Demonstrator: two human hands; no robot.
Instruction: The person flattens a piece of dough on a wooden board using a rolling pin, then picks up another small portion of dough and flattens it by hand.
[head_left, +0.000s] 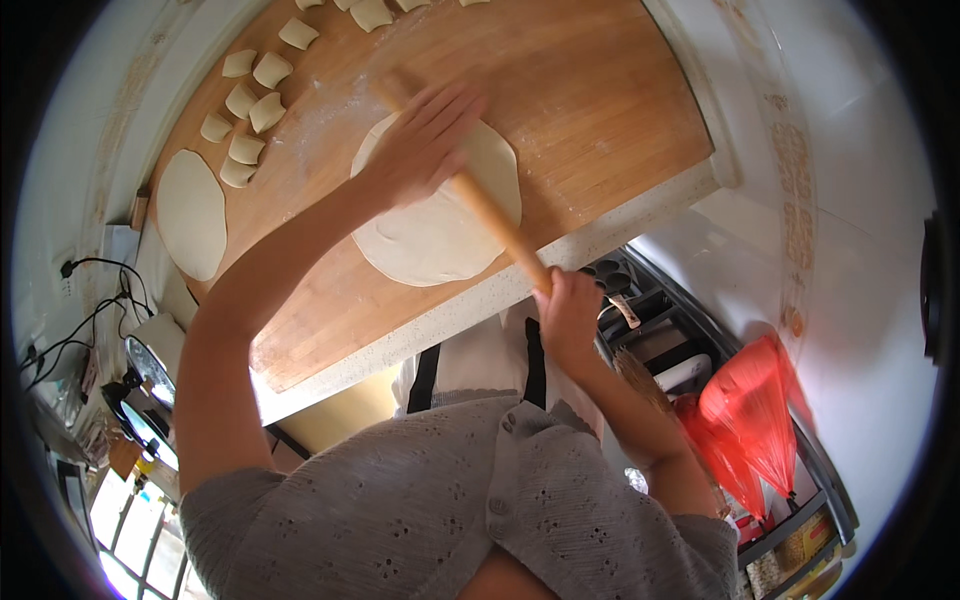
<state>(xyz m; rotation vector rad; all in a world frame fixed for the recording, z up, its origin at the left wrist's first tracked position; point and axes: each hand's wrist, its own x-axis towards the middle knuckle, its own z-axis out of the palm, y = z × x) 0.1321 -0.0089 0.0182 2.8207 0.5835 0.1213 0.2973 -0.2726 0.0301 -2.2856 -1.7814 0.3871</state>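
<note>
A wooden rolling pin (496, 219) slants across a large flat round of dough (431, 244) on the wooden board (600, 112). My right hand (570, 315) is wrapped around the pin's near end, just past the counter's front edge. Flat over the pin's upper part lies my left hand (427, 146), its fingers stretched out and slightly blurred. It hides a stretch of the pin and some of the dough; whether the palm presses on the pin is not plain. The pin's far end is blurred beyond the dough's edge.
Several small dough pieces (272, 70) lie at the board's upper left, above a flat oval dough sheet (191, 215). Flour dusts the wood. The pale counter edge (480, 315) runs before me. Right, a dark metal rack (667, 300) holds red plastic bags (750, 405). Black cables (112, 300) hang left.
</note>
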